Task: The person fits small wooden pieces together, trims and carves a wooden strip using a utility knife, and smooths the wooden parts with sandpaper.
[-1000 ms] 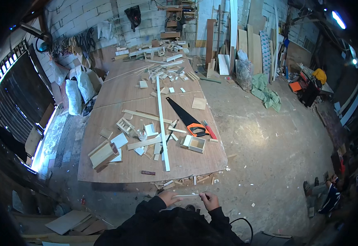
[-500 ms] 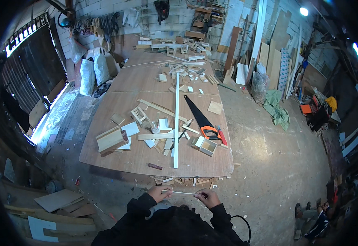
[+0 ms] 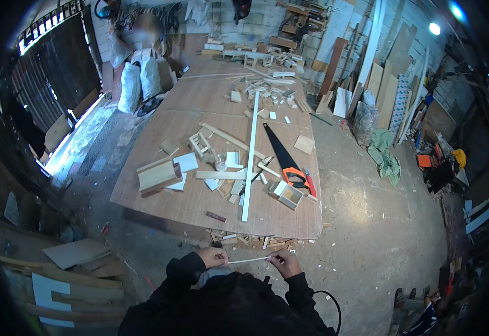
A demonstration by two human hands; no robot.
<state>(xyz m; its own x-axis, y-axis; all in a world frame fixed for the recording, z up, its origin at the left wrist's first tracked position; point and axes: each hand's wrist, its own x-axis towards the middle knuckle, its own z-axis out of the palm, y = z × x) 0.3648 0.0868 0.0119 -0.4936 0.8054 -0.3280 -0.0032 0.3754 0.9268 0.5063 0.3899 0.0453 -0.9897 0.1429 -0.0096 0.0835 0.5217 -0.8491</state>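
A thin pale wooden strip (image 3: 249, 260) is stretched between my two hands, in front of the table's near edge. My left hand (image 3: 212, 257) pinches its left end with closed fingers. At the other end, my right hand (image 3: 285, 264) is closed on it, and the strip rises slightly toward that side. Ahead on the brown table (image 3: 160, 215) lie a long white batten (image 3: 251, 162), a handsaw (image 3: 281, 152) with a black blade and orange handle, and a small open wooden box (image 3: 290, 196). A dark reddish block (image 3: 216, 216) rests near the front edge.
Wooden assemblies, such as a trough-like piece (image 3: 156, 176) and a small frame (image 3: 201, 145), sit on the table's left. Offcuts (image 3: 267, 92) cover its far end. Boards (image 3: 85, 255) lie low at left. A person (image 3: 424, 313) is at lower right; another stands beyond the far left.
My view has turned a little, so the table appears shifted right. The strip now slopes up toward my right hand; both hands still hold its ends.
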